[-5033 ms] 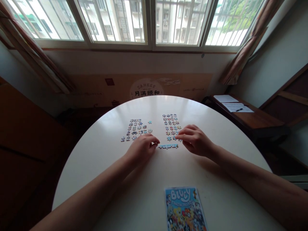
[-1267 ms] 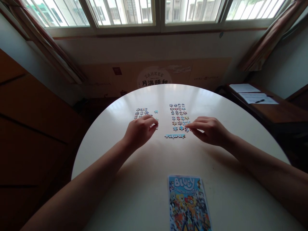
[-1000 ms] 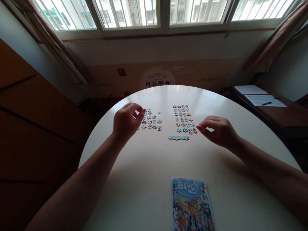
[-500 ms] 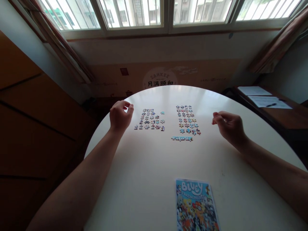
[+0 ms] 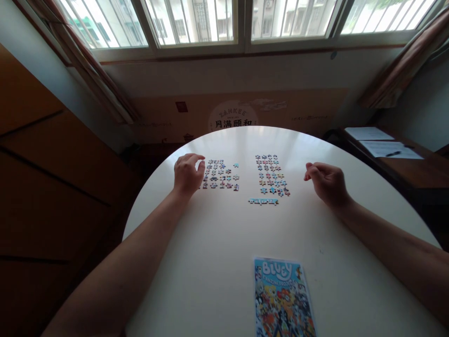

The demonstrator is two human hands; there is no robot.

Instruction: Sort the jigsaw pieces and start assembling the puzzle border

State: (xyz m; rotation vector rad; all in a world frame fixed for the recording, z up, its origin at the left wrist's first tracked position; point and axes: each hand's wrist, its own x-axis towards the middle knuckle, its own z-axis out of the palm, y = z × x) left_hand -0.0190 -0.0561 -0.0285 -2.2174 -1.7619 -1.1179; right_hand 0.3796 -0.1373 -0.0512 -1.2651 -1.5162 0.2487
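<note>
My left hand [image 5: 189, 174] hovers at the left edge of a group of loose jigsaw pieces [image 5: 220, 178], covering some of them. Its thumb and forefinger are apart, with nothing visible between them. My right hand [image 5: 326, 181] is closed in a loose fist, to the right of a second group of jigsaw pieces [image 5: 269, 176] and apart from it; no piece shows in its fingers. Just below that group lies a joined strip of pieces [image 5: 263, 201], mostly light blue. A single light-blue piece [image 5: 236, 165] sits at the first group's upper right.
Close to me on the round white table [image 5: 196, 281] lies a colourful picture sheet [image 5: 283, 297] lettered "Bluey". A brown side table [image 5: 403, 171] with papers [image 5: 391, 149] and a dark pen-like item stands at the right. Windows and a wall are beyond.
My left hand has moved right, over the edge of the left group, and its thumb and forefinger have parted. My right hand has shifted slightly left and closed more tightly.
</note>
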